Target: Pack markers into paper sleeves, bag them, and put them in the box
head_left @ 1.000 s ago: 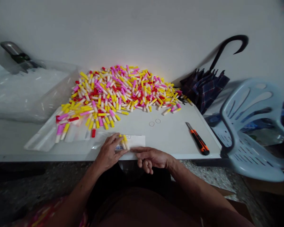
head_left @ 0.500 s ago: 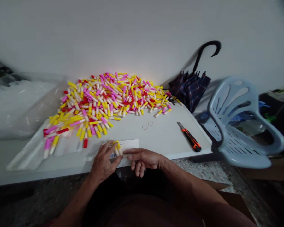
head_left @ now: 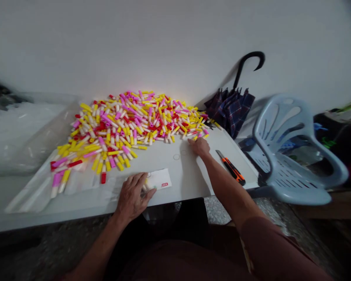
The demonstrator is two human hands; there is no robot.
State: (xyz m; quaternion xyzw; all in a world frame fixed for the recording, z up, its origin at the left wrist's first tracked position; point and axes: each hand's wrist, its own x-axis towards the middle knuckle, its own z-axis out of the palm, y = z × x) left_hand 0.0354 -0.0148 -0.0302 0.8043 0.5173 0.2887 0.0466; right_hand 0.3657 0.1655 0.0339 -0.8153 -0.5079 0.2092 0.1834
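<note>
My left hand (head_left: 133, 195) is closed around a few small white tubes (head_left: 146, 186) at the table's front edge. Its fingers hide most of them. Beneath that hand lies a flat white packet (head_left: 160, 179) with a red mark at its right end. My right hand (head_left: 200, 147) has its arm stretched over the table, at the front right edge of a big pile of small tubes (head_left: 140, 121). These are white with yellow, pink or red ends. The right fingertips are by a few loose tubes, and I cannot make out whether they grip one.
An orange and black utility knife (head_left: 232, 168) lies right of my right forearm. A folded plaid umbrella (head_left: 229, 107) leans on the wall. A grey-blue plastic chair (head_left: 289, 144) stands at the right, and a large clear plastic bag (head_left: 26, 136) at the left.
My right hand has left the tubes by my left hand and moved forward and right to the pile. My left hand stays low over the packet, whose red mark now shows.
</note>
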